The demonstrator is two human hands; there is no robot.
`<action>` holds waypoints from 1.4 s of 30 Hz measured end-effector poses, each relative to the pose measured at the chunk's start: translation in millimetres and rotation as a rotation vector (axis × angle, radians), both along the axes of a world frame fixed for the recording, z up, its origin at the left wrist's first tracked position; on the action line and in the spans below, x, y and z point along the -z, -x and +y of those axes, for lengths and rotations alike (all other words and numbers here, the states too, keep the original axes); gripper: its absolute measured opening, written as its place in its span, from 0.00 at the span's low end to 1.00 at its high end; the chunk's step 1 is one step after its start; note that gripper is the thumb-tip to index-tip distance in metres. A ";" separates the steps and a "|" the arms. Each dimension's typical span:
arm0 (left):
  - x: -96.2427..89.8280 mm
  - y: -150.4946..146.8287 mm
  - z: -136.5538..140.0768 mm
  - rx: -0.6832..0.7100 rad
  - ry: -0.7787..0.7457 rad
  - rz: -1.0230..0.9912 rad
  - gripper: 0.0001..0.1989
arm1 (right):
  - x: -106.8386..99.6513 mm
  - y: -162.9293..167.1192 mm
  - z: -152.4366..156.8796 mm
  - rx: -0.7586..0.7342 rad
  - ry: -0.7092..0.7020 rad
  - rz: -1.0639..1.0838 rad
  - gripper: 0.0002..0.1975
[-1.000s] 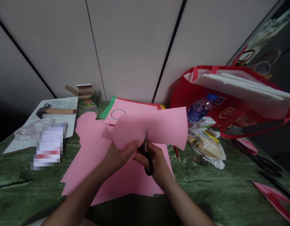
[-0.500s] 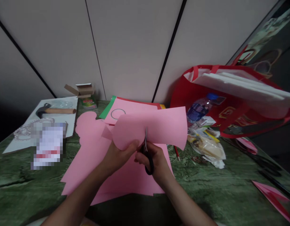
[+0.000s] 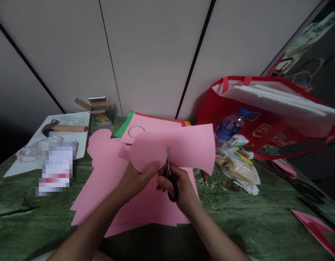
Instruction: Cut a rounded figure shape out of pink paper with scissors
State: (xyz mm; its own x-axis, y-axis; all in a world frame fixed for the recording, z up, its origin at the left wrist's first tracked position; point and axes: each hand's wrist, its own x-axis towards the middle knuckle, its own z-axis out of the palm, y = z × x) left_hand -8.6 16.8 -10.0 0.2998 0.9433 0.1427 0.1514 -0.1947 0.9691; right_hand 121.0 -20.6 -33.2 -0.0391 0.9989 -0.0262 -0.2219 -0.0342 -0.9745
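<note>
A pink sheet of paper (image 3: 190, 145) is held up over the table, curved at its left end. My left hand (image 3: 142, 177) pinches its lower left edge, thumb on top and the other fingers hidden beneath. In my right hand (image 3: 178, 181) are scissors (image 3: 172, 188) with black handles, fingers through the loops. Their metal blades point away from me and lie in a cut at the sheet's lower edge, nearly closed. Under both hands lie larger pink paper pieces (image 3: 145, 206), one with a scalloped outline at the upper left.
On the left, a hammer (image 3: 69, 128) lies on a white board (image 3: 81, 143), with an opened small box (image 3: 102, 117) behind. Pink paper with a drawn circle (image 3: 159, 123) lies at the back. Rightward are a red bag (image 3: 205, 105), a bottle (image 3: 229, 127), plastic packets (image 3: 240, 170) and a red pencil (image 3: 204, 177).
The scissor blades look slightly closer together. Hands and held sheet have otherwise barely shifted.
</note>
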 end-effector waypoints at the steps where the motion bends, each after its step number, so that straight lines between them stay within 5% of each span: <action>1: 0.2 0.0 0.1 -0.013 -0.008 0.013 0.10 | 0.4 -0.2 -0.2 -0.001 -0.004 -0.006 0.10; 6: 0.3 0.7 1.0 -0.030 -0.033 0.059 0.07 | 4.8 -0.3 -0.1 0.015 -0.010 -0.035 0.08; 11: -4.1 13.1 9.4 0.094 -0.025 0.103 0.04 | 8.7 0.1 1.7 0.087 -0.035 -0.052 0.06; 15: -6.3 29.6 22.5 0.143 -0.117 0.123 0.19 | 10.2 -0.9 3.5 0.147 -0.034 -0.064 0.07; 18: -8.0 41.1 34.7 0.135 -0.199 0.152 0.21 | 12.1 -1.7 4.7 0.159 -0.010 -0.050 0.07; 20: -10.0 52.2 43.3 -0.078 -0.257 0.219 0.14 | 13.4 -2.0 5.4 0.164 -0.009 -0.035 0.07; 22: -10.8 71.1 51.7 -0.508 -0.337 0.356 0.14 | 14.3 -2.2 5.7 0.165 -0.021 -0.033 0.08; 24: -7.2 100.0 59.5 -0.815 -0.446 0.646 0.23 | 15.0 -2.2 5.7 0.161 -0.027 -0.039 0.07; 27: 12.9 155.2 71.5 -1.053 -0.288 0.894 0.36 | 15.6 -1.4 5.4 0.151 -0.027 -0.034 0.08; 32: 62.5 219.9 92.1 -1.002 -0.359 0.615 0.31 | 12.3 0.9 5.6 0.134 -0.050 -0.068 0.08; 37: 74.7 223.3 96.2 -1.036 -0.344 0.561 0.32 | 7.2 0.7 5.9 0.141 -0.088 -0.141 0.10; 42: 66.5 216.2 94.9 -0.583 -0.261 0.503 0.27 | 8.0 2.4 6.1 0.143 -0.057 -0.082 0.08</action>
